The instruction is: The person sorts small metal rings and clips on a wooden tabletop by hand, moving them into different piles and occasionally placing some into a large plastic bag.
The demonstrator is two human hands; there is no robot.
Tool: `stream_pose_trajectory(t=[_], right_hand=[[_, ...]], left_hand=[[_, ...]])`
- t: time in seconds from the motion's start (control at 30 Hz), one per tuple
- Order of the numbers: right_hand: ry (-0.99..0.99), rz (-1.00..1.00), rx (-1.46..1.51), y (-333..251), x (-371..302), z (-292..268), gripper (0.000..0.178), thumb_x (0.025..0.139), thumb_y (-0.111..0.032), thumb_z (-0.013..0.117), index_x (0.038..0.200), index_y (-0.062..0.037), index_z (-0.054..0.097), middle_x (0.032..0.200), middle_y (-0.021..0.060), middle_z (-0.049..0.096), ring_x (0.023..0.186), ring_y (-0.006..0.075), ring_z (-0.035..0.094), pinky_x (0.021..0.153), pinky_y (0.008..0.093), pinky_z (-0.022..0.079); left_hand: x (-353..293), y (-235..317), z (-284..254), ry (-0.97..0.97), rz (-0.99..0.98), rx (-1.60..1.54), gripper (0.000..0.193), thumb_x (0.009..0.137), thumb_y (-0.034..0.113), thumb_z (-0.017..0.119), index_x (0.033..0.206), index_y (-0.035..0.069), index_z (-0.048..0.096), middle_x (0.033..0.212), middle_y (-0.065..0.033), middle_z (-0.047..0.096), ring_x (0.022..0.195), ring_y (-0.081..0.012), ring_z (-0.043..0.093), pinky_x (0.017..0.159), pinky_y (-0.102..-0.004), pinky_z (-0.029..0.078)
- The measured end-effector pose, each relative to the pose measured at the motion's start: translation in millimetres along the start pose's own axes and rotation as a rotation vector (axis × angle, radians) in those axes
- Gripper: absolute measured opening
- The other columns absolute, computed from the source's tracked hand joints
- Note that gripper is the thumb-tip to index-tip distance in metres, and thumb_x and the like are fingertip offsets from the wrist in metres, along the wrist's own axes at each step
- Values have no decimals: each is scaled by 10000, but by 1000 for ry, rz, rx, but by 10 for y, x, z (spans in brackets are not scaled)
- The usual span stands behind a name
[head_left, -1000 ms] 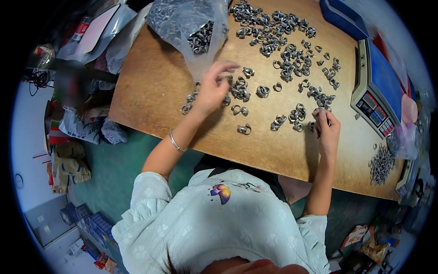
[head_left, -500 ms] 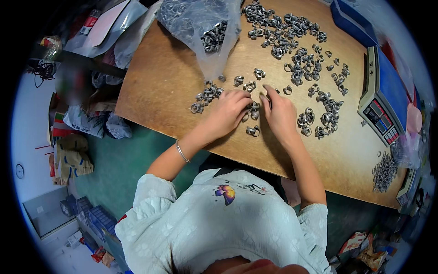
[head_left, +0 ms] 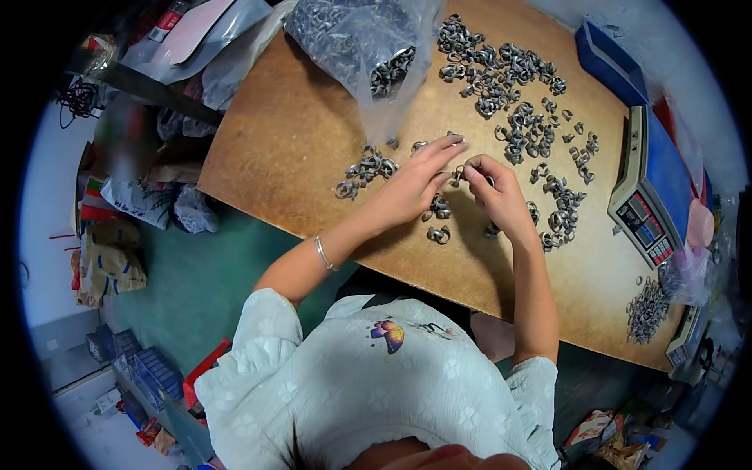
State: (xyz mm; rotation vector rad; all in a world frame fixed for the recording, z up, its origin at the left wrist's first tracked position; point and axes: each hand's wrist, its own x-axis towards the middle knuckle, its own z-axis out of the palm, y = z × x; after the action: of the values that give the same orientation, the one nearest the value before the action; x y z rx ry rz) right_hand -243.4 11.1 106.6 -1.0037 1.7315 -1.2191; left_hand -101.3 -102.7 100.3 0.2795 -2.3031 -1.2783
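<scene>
Grey metal rings lie in loose groups on the wooden table (head_left: 274, 149). My right hand (head_left: 501, 196) pinches one metal ring (head_left: 458, 175) between thumb and fingertips, and another dark ring seems tucked in its palm. Close beside it, my left hand (head_left: 415, 184) has its fingers stretched out over more rings, the thumb apart and near the pinched ring. A small group of rings (head_left: 440, 207) sits under and in front of the hands, with one ring cluster (head_left: 439, 234) nearer the table edge. To the left of my left hand is another ring pile (head_left: 364, 170).
A clear plastic bag (head_left: 345, 35) full of rings stands at the back. Many rings (head_left: 505, 66) spread across the far right. Along the right edge are a digital scale (head_left: 642, 219), a blue tray (head_left: 611, 63) and a pile of thin rings (head_left: 648, 312).
My right hand has moved slightly right and closed in a pinch on a ring. My left hand has shifted right, its fingers now stretched out. The view has shifted a little.
</scene>
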Motion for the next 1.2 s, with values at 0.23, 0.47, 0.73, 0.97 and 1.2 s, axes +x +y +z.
stream_pose_trajectory(t=[0.23, 0.47, 0.73, 0.97, 1.2], right_hand=[[67, -88, 94, 5, -206, -93, 136, 912, -148, 540, 918, -13, 554, 622, 27, 527, 506, 110, 478, 476, 252, 381], [302, -299, -447, -84, -475, 29, 59, 873, -91, 569, 913, -57, 543, 633, 159, 585, 572, 329, 602, 485, 378, 454], [457, -467, -577, -31, -715, 338, 75, 846, -45, 596, 881, -14, 537, 609, 162, 558, 515, 310, 576, 460, 364, 424], [412, 5, 475, 471, -1026, 39, 194, 946, -209, 510, 844, -44, 505, 587, 18, 456, 452, 82, 395, 410, 213, 325], [1125, -66, 374, 1235, -1982, -1746, 263, 950, -284, 498, 820, -56, 520, 675, 46, 521, 519, 113, 476, 438, 248, 362]], left_hand=[[263, -46, -77, -443, -469, -658, 209, 872, 76, 575, 1024, -66, 597, 887, -106, 660, 813, -147, 633, 738, -279, 520], [133, 40, 25, -196, -748, -1045, 197, 842, 118, 651, 974, -24, 623, 925, -76, 645, 829, -140, 614, 751, -283, 518], [-33, 210, 338, 139, -793, -1467, 91, 809, 98, 684, 862, 43, 634, 831, -41, 632, 810, -146, 573, 777, -263, 437], [172, 180, 172, 372, -267, -312, 145, 838, 107, 638, 905, -13, 687, 883, -64, 658, 787, -132, 574, 702, -247, 428], [69, -351, 93, 102, 7, 668, 151, 800, 78, 615, 942, 46, 656, 940, -127, 602, 913, -298, 552, 794, -399, 405]])
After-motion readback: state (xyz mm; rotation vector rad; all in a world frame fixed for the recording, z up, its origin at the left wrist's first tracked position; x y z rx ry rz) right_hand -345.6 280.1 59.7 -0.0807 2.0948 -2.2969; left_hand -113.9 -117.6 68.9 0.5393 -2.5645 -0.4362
